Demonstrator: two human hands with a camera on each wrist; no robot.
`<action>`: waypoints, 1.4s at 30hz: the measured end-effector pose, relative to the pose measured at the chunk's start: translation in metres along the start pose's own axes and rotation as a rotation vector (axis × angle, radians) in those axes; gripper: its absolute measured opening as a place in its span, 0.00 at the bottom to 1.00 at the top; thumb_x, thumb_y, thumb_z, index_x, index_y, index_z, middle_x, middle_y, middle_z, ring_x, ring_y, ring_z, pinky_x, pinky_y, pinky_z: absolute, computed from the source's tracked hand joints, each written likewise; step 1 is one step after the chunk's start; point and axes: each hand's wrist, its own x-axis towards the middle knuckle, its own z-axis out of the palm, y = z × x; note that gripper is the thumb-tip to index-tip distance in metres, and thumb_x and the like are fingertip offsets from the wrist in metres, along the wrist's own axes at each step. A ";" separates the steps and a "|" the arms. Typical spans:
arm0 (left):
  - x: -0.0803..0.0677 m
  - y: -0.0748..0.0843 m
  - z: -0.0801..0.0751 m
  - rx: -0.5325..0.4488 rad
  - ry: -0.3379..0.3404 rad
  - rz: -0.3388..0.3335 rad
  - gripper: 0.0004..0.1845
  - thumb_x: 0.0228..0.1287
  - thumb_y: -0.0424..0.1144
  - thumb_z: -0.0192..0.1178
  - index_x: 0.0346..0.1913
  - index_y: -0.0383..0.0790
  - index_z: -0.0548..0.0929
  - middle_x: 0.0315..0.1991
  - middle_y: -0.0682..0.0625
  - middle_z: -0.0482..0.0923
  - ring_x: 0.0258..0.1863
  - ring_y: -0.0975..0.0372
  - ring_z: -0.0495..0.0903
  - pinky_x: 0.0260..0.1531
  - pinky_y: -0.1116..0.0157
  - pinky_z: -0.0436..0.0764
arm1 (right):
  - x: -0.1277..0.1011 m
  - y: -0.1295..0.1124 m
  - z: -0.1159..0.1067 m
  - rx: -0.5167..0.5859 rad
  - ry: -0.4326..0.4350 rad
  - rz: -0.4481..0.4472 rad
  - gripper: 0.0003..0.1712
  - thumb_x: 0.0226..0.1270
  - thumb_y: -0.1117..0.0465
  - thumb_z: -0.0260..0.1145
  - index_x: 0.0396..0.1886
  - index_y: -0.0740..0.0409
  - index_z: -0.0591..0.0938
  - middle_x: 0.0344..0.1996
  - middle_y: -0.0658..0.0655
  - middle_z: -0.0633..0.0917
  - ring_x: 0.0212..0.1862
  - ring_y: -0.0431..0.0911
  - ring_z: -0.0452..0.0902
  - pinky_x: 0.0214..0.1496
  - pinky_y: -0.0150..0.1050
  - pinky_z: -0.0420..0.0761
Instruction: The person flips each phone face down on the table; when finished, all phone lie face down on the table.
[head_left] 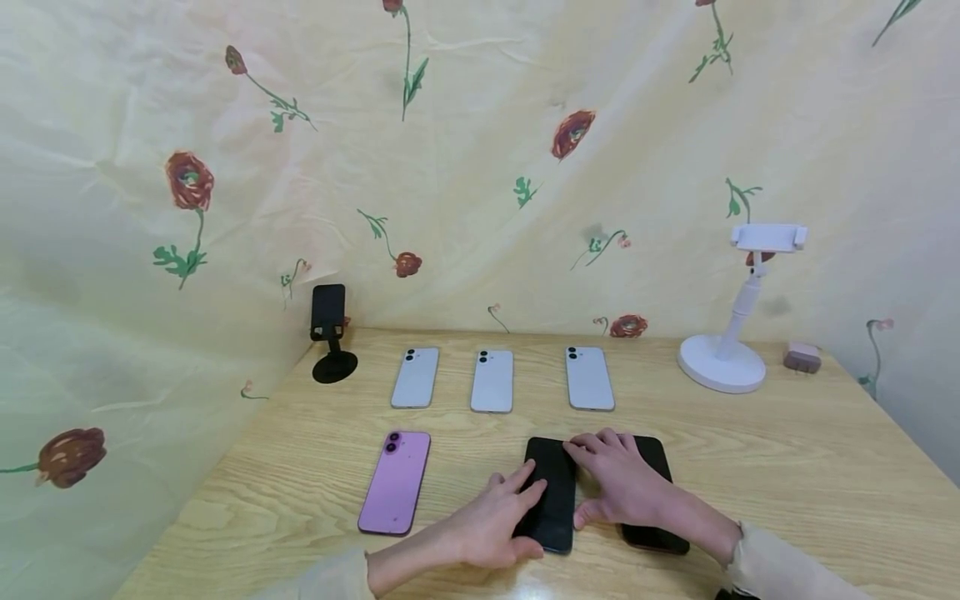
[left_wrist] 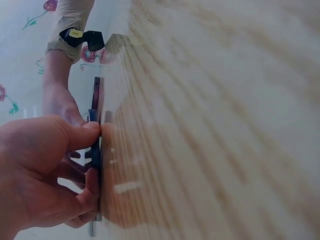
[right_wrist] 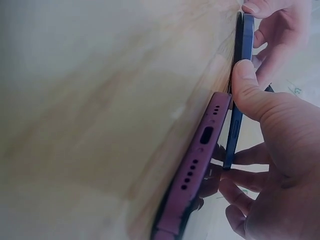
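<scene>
A dark phone (head_left: 552, 500) with a blue edge, screen up, is held by both hands at the front middle of the table. My left hand (head_left: 495, 518) grips its left side; in the left wrist view the thumb and curled fingers meet the phone's edge (left_wrist: 95, 150). My right hand (head_left: 618, 483) holds the upper right part, fingers at the top and thumb by the right side. Beneath the right wrist lies a second phone (head_left: 654, 537), black screen up; its pink-purple edge (right_wrist: 202, 145) shows in the right wrist view. A purple phone (head_left: 395, 483) lies back up to the left.
Three pale phones (head_left: 492, 382) lie back up in a row behind the hands. A black phone stand (head_left: 333, 365) stands at the back left. At the back right are a white phone stand (head_left: 722, 363) and a small charger plug (head_left: 802, 357). A flowered cloth (head_left: 465, 167) hangs behind the wooden table (head_left: 787, 467).
</scene>
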 end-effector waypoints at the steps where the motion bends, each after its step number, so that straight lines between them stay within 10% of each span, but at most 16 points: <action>1: 0.000 0.000 0.000 -0.001 -0.002 -0.001 0.38 0.67 0.49 0.66 0.74 0.34 0.66 0.75 0.34 0.55 0.63 0.39 0.68 0.58 0.58 0.73 | 0.000 0.000 0.000 0.004 0.000 -0.001 0.61 0.42 0.23 0.67 0.64 0.68 0.77 0.58 0.64 0.78 0.54 0.59 0.69 0.51 0.62 0.66; 18: -0.002 0.002 -0.002 -0.059 -0.009 -0.054 0.40 0.67 0.49 0.65 0.76 0.34 0.62 0.76 0.36 0.53 0.67 0.38 0.64 0.64 0.48 0.66 | 0.001 -0.001 -0.005 0.041 0.033 -0.011 0.57 0.45 0.27 0.69 0.65 0.67 0.77 0.60 0.64 0.77 0.54 0.59 0.70 0.52 0.65 0.67; 29: -0.002 0.004 0.000 -0.097 0.008 -0.086 0.44 0.65 0.47 0.68 0.80 0.54 0.57 0.77 0.37 0.51 0.63 0.37 0.68 0.54 0.53 0.77 | 0.003 -0.003 -0.009 0.079 0.061 0.011 0.58 0.45 0.29 0.71 0.65 0.68 0.76 0.60 0.65 0.77 0.56 0.60 0.71 0.52 0.64 0.69; 42: -0.004 0.000 -0.003 -0.109 0.002 -0.009 0.44 0.69 0.45 0.63 0.81 0.55 0.49 0.76 0.33 0.51 0.74 0.46 0.56 0.65 0.43 0.64 | 0.004 -0.008 -0.010 0.115 0.103 0.029 0.59 0.45 0.32 0.75 0.67 0.72 0.72 0.60 0.69 0.76 0.59 0.66 0.72 0.54 0.68 0.69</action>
